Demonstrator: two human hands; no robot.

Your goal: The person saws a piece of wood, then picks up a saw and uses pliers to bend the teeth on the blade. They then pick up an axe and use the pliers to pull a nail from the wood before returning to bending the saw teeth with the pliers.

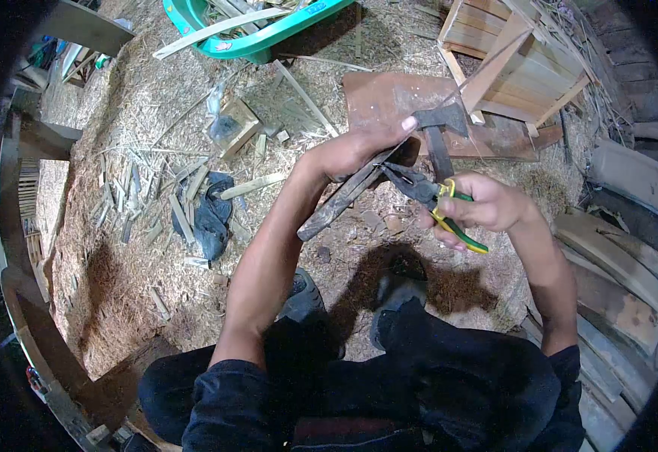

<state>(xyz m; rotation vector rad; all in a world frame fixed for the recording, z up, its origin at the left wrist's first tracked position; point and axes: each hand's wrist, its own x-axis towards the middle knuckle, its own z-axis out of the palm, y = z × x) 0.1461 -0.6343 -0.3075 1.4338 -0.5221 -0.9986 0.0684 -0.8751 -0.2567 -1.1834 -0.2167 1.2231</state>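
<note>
My left hand (359,151) is closed round a long, narrow tool with a worn wooden handle (333,209), its thumb laid along the upper side. From that grip a thin dark strip (495,64) runs up and to the right. My right hand (487,203) holds pliers (419,188) with yellow and green grips. The jaws of the pliers are at the handle's upper end, just below my left fingers. A hatchet (440,120) with a dark head lies just beyond my hands, its handle pointing toward me.
A brown board (389,94) lies on the shavings-strewn floor beside a wooden crate (525,75). A green plastic tub (284,38) holds wood strips. Left are a small wooden box (235,128), a dark plastic bag (208,218) and scraps. Planks (615,279) are stacked at right.
</note>
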